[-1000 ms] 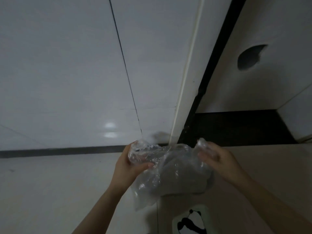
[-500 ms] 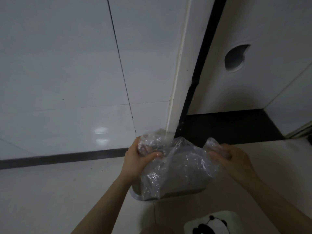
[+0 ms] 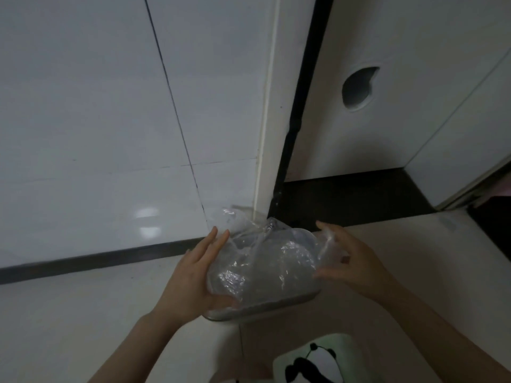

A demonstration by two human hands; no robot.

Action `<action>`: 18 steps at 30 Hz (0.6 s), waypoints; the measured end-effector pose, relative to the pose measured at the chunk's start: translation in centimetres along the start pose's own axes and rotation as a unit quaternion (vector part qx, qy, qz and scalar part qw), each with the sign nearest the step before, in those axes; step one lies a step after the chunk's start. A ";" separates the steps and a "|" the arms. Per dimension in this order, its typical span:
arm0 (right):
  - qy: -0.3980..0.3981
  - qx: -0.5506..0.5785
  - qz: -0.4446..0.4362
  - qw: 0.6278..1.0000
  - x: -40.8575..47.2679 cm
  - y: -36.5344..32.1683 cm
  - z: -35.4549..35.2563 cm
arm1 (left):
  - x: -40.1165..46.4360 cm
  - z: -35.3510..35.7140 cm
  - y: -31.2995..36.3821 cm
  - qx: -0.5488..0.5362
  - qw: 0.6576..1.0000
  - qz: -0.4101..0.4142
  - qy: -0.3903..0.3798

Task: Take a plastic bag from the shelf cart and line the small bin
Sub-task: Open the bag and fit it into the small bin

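A clear crinkled plastic bag [image 3: 265, 269] is draped over a small grey bin [image 3: 260, 312] that stands on the pale floor by the wall corner; only the bin's near rim shows under the film. My left hand [image 3: 193, 277] lies along the bag's left side with its fingers stretched out and its thumb pressed into the film near the rim. My right hand [image 3: 356, 264] is at the bag's right side, fingers spread, and an upright fold of the bag rests between them.
A white tiled wall [image 3: 96, 134] with a dark baseboard rises behind the bin. To its right are a black door gap, a white door with a round hole [image 3: 358, 88] and a dark threshold [image 3: 345, 197]. A panda-patterned item [image 3: 318, 360] lies in the near foreground.
Both hands have come down with the bag, which now covers the bin. Their fingers went from clenched on bunched film to stretched out along its sides.
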State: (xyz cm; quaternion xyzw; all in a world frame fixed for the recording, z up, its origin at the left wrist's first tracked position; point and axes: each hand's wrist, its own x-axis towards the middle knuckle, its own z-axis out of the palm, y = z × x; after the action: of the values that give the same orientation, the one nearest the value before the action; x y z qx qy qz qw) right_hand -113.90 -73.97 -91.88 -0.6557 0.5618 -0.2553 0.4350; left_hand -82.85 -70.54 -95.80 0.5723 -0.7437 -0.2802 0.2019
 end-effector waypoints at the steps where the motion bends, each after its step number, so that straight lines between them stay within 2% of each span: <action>1: 0.001 -0.006 -0.004 1.000 0.3 0.1 0.2 | 0.4 0.2 -0.4 0.026 1.000 -0.002 -0.008; 6: 0.043 -0.025 0.018 0.999 3.0 0.7 1.8 | 3.4 0.9 -1.5 0.137 0.990 -0.008 -0.033; 11: 0.065 -0.143 0.042 0.987 4.1 1.2 3.0 | 3.0 1.0 -2.0 0.174 0.984 0.004 -0.041; 15: 0.068 -0.094 0.036 0.993 3.7 0.7 2.1 | 1.2 -0.7 -1.8 0.058 0.998 0.017 0.033; 18: 0.084 -0.062 0.020 0.994 3.0 0.5 1.0 | 2.4 -1.2 -0.8 -0.074 0.986 -0.094 0.118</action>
State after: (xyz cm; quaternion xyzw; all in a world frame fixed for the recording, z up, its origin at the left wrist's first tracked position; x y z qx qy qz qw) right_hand -112.59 -76.53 -93.26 -0.6463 0.6239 -0.2652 0.3503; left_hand -82.16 -73.24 -95.51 0.6522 -0.6346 -0.2827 0.3032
